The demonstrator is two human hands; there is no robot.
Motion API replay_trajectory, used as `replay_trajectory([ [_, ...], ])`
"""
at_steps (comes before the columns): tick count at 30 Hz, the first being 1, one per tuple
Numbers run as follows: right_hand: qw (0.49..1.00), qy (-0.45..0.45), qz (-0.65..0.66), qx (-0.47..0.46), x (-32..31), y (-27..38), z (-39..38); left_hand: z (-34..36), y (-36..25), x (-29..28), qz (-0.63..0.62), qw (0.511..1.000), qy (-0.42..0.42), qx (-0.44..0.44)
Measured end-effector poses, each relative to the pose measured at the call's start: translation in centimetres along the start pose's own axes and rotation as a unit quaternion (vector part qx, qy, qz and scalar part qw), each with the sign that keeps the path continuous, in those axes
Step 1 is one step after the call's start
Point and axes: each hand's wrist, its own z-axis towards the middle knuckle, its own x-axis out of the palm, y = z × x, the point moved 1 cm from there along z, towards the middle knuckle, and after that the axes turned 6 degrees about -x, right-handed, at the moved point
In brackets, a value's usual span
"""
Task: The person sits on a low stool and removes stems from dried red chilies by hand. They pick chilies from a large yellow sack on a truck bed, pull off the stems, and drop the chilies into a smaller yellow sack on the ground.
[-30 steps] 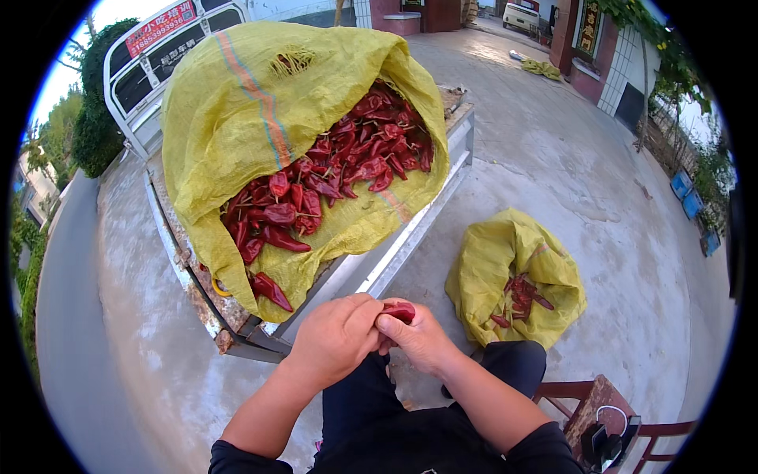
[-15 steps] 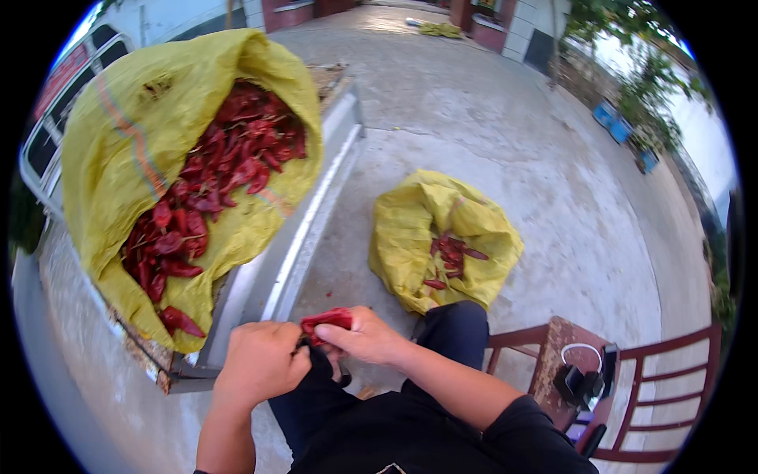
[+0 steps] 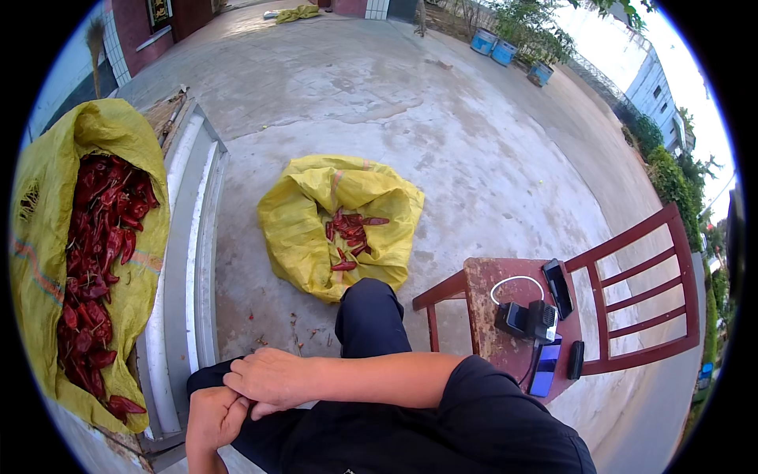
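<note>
My left hand point(image 3: 215, 419) and my right hand point(image 3: 272, 379) meet over my lap, at the lower left. The left fingers are curled into a closed fist. Across its top bends the right hand, its fingers closed and pointing down toward the left thumb. Whatever lies between them is hidden. Left of my hands, a large yellow woven sack point(image 3: 35, 316) lies with its mouth spread, full of dried red chili peppers point(image 3: 99, 245). One chili pepper point(image 3: 125, 407) rests at its lower lip. A second yellow sack point(image 3: 296, 209) stands rolled down beyond my knee, with several chili peppers point(image 3: 351, 229) inside.
The big sack sits on a metal-sided truck bed point(image 3: 185, 261). To my right a worn red wooden chair point(image 3: 493, 292) carries a small black device point(image 3: 525, 320) with a white cable and several phone-like items. Blue planters point(image 3: 503, 52) stand far off on the concrete yard.
The view has swung right, so sacks and chair appear farther left. The red chili pepper that showed between my hands is out of sight; my right hand now bends over the left.
</note>
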Motion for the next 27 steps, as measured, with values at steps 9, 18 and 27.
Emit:
replay_trajectory([
  [9, 0.990, 0.054, 0.119, 0.044, -4.9, 1.4, 0.1, 0.6, -1.6, -1.5, -0.291, 0.951, 0.106, -0.002],
  [18, 0.879, 0.016, 0.476, 0.009, -4.7, 0.1, -0.7, -0.1, -2.4, 2.9, -0.678, 0.731, 0.070, 0.017],
  [27, 0.783, -0.290, 0.523, 0.170, -5.6, -7.2, -4.9, 1.7, -1.8, 2.8, 0.142, 0.977, -0.129, -0.093],
])
